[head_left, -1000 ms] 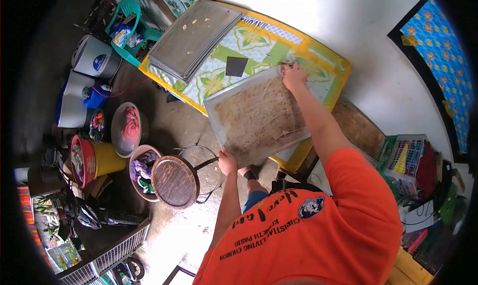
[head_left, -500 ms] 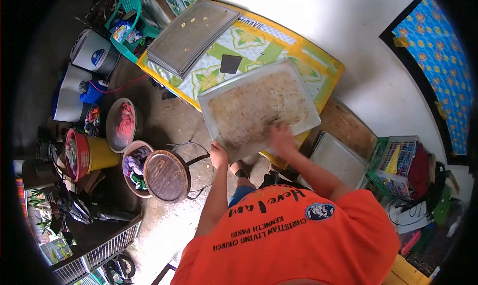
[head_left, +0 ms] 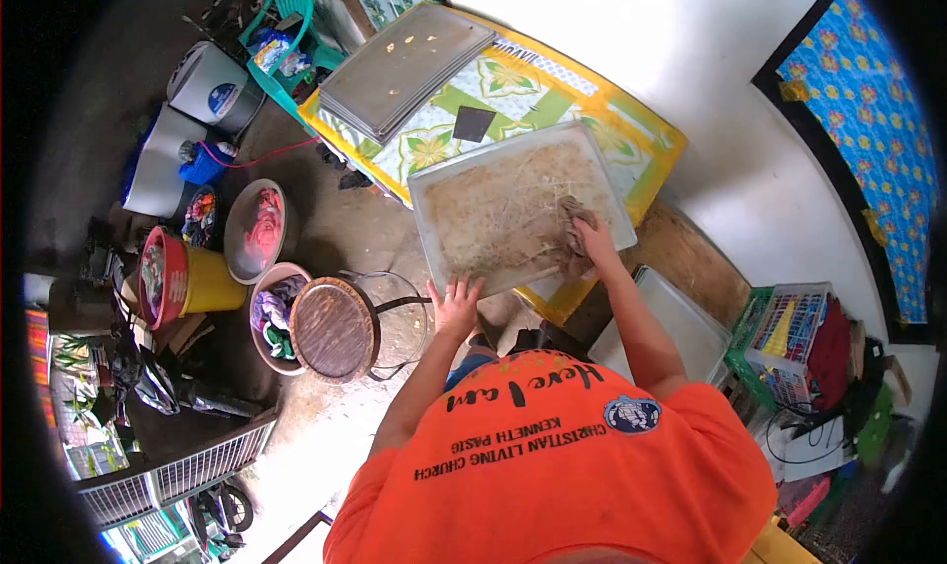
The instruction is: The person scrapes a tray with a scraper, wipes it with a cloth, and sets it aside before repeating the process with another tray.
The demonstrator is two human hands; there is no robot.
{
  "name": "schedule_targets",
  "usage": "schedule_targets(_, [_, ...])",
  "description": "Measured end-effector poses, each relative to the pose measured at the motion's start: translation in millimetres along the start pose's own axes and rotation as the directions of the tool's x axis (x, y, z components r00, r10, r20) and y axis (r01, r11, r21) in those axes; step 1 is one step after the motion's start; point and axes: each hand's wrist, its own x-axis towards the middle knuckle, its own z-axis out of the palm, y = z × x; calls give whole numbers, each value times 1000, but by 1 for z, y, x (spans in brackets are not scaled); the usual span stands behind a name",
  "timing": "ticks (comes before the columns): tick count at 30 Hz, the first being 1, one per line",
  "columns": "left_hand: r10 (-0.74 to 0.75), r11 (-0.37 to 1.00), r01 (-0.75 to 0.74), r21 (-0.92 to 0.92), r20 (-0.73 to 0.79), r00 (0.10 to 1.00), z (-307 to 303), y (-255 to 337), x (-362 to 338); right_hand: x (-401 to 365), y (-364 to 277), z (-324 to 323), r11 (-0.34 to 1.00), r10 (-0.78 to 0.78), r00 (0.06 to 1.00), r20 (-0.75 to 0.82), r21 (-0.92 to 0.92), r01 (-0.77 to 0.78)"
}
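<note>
A large shallow metal baking tray (head_left: 503, 194) with a brown-stained inside lies tilted across the near side of the table. My right hand (head_left: 596, 243) is closed around a crumpled brown rag (head_left: 572, 219), pressed on the right part of the tray's surface. At the tray's near left corner, my left hand (head_left: 457, 308) rests with its fingers spread over the rim; its thumb is hard to make out.
A patterned cloth covers the table (head_left: 513, 81), with a stack of flat trays (head_left: 404, 66) and a dark square piece (head_left: 473, 124) on it. A round wooden stool (head_left: 334, 329) stands at left, by laundry basins (head_left: 258, 234). More trays (head_left: 661, 317) and a plastic crate (head_left: 779, 332) sit at right.
My right hand has moved right and farther up the tray with the rag. My left hand has shifted right along the near edge, its fingers now spread over the rim.
</note>
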Motion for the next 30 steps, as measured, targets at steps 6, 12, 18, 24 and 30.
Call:
schedule_targets(6, [76, 989, -89, -119, -113, 991, -74, -15, 23, -49, -55, -45, 972, -231, 890, -393, -58, 227])
schedule_targets(12, [-55, 981, -31, -193, -424, 904, -218, -45, 83, -68, -137, -74, 899, -314, 550, -774, -56, 435])
schedule_targets(18, [-278, 930, 189, -316, -264, 924, -260, -103, 136, -63, -148, -34, 866, -489, 594, -639, -272, 420])
schedule_targets(24, [-214, 898, 173, -404, -58, 975, -289, -99, 154, -48, -145, 75, 697, -695, 632, -342, -104, 710])
schedule_targets(30, [-174, 939, 114, -324, -164, 971, -277, -64, 176, -46, -134, 221, 282, -936, 348, 61, -464, 840])
